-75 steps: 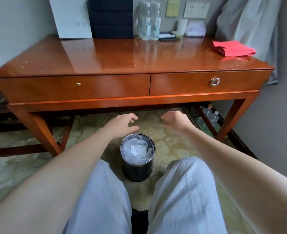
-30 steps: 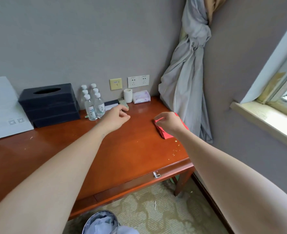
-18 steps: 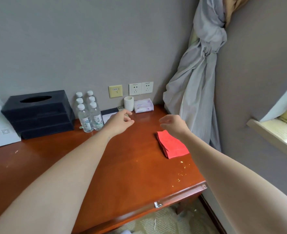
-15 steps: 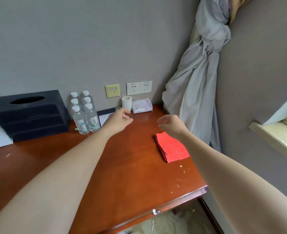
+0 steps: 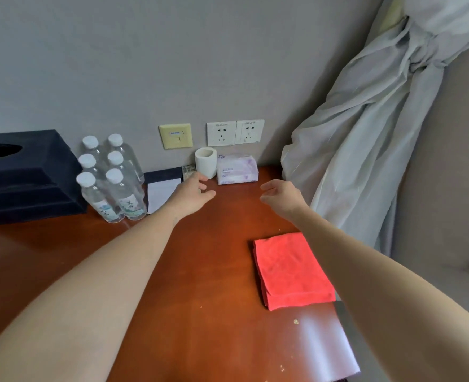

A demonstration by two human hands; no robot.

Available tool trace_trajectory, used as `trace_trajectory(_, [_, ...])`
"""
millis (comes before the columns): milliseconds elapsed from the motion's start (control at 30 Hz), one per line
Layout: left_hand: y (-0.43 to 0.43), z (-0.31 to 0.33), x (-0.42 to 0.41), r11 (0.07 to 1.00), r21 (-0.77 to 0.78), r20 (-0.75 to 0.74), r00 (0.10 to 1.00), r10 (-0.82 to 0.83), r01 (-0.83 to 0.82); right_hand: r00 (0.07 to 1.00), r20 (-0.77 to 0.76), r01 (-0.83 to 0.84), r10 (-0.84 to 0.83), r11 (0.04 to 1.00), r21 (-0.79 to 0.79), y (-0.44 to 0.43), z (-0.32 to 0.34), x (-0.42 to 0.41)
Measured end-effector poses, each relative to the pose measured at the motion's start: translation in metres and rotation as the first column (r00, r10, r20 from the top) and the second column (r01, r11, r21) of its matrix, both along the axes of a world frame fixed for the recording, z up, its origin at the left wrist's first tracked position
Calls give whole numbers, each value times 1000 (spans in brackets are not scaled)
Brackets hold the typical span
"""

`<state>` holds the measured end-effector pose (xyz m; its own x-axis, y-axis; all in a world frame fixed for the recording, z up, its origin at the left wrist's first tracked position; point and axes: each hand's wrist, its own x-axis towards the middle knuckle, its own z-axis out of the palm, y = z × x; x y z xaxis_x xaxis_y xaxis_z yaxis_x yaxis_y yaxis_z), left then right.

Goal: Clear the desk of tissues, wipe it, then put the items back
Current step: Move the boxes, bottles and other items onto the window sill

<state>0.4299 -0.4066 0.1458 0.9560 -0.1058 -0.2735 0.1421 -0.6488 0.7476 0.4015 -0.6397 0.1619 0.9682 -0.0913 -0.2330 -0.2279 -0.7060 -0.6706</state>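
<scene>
Two empty hands hover over the back of the desk (image 5: 200, 271); the folded red cloth (image 5: 291, 271) lies untouched.

The left hand (image 5: 192, 194) and right hand (image 5: 280, 195) are well apart, fingers loosely curved, gripping nothing. The left is just before a white cup (image 5: 205, 162), beside the tissue pack (image 5: 237, 169). The cloth lies flat near the desk's right edge, under the right forearm, its long axis running front to wall, far end angled slightly left.

The desk (image 5: 214, 271) is reddish wood with a glossy varnish, speckled with crumbs at the near right. The red cloth (image 5: 291, 271) looks soft, napped and matt. The far-left bottles (image 5: 117, 188) are clear plastic. The tissue box (image 5: 26, 177) is dark and matt, and the tissue pack (image 5: 237, 169) is in shiny film. The curtain (image 5: 365, 133) is creased pale cloth.
</scene>
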Motion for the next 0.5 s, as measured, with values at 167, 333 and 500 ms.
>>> trace_trajectory(167, [-32,-29,48,998,-5,-110,992,68,-69,994,-109,-3,3,1000,2,-18,-32,71])
trace_trajectory(333, [-49,-57,86,988,20,-205,967,153,-152,977,-211,-32,28,999,-16,-21,-64,119])
trace_trajectory(500, [-60,-85,115,979,17,-289,936,201,-204,955,-297,6,-3,1000,11,-18,-93,159])
